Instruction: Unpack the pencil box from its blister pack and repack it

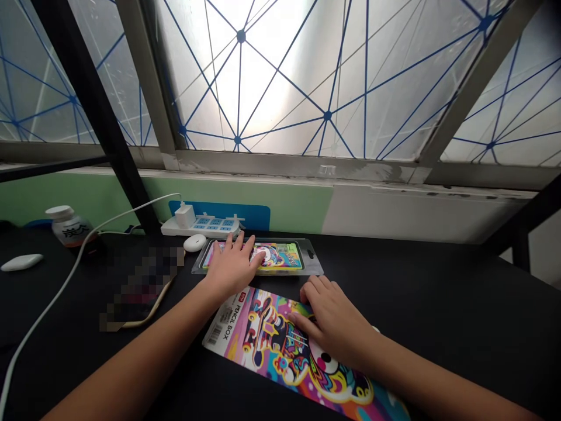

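Note:
My left hand (234, 266), fingers spread, lies flat on a clear plastic package (314, 257). Inside it is a colourful pencil box (280, 256) with a cartoon print, partly covered by that hand. Nearer to me lies a printed card sheet (280, 351) marked "PENCIL BOX", with bright cartoon figures and a barcode at its left end. My right hand (329, 313) rests on the card's upper edge, its thumb stretched across the print and apart from the loosely bent fingers. My right forearm hides part of the card.
A white power strip (205, 225) with a plugged-in charger (184, 216) stands by the wall. Its white cable (83, 248) curves down the left. Left on the black table (438, 292) are a blurred-out phone-like object (142, 292), a white bottle (68, 225) and small white cases.

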Demonstrator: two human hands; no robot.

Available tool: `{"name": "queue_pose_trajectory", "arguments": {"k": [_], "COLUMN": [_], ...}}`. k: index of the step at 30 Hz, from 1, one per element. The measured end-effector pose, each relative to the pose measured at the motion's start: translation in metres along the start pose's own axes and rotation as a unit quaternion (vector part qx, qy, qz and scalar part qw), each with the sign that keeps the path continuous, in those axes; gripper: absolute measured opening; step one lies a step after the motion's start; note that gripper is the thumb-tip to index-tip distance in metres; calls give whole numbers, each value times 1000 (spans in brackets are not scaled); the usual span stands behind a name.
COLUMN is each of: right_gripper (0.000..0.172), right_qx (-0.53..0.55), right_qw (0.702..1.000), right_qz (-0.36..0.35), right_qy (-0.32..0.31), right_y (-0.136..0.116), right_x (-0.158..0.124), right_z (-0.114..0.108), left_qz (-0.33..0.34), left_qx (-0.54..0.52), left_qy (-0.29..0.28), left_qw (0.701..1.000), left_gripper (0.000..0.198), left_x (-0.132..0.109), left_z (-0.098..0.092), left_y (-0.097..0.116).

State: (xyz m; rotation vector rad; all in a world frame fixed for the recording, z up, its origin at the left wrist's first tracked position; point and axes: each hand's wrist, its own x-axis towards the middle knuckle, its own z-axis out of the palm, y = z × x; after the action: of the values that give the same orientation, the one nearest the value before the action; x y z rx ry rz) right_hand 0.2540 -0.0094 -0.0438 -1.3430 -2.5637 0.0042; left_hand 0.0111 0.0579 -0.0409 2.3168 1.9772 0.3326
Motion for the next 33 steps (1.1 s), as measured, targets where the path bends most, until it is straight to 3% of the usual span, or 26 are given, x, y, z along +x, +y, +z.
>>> {"name": "queue_pose_trajectory", "arguments": {"k": [5, 8, 11, 14, 17, 19, 22, 28, 30, 33], "right_gripper": [33, 33, 35, 41, 44, 46, 49, 50, 51, 52], "right_qx": [38, 66, 115, 170, 193, 189, 181, 126, 129, 144], "right_qw": [999, 996, 989, 974, 959, 955, 954, 979, 979, 973], "right_qz": [11, 21, 6, 59, 115, 133, 149, 150, 147, 155], "right_qy": [-12, -49, -97, -141, -175, -188, -185, -60, -57, -93], "right_y": [-7, 7, 47, 102, 146, 160, 155, 106, 100, 113], "right_x": [-5, -5, 1, 10, 13, 13, 11, 17, 19, 20], "right_z": [-5, -20, -41, -55, -58, -56, -51, -35, -32, -32], "left_qz": [7, 14, 19, 25, 50, 64, 78, 86, 86, 89], "left_qx": [5, 15, 15, 3, -9, -13, -7, 6, 8, 11], "left_qy": [-8, -26, -35, -42, -48, -50, -56, -56, -56, -54], "left_qw": [1000, 999, 999, 999, 998, 997, 995, 995, 995, 995], "left_gripper": [71, 65, 62, 63, 63, 62, 63, 64, 64, 64], "left_x": [-6, -10, -12, -11, -10, -10, -12, -15, -15, -15], "left_z": [-5, -10, -14, -13, -12, -11, -10, -8, -8, -8], "left_y": [-1, 1, 3, 0, -4, -5, -4, 2, 3, 3]}}
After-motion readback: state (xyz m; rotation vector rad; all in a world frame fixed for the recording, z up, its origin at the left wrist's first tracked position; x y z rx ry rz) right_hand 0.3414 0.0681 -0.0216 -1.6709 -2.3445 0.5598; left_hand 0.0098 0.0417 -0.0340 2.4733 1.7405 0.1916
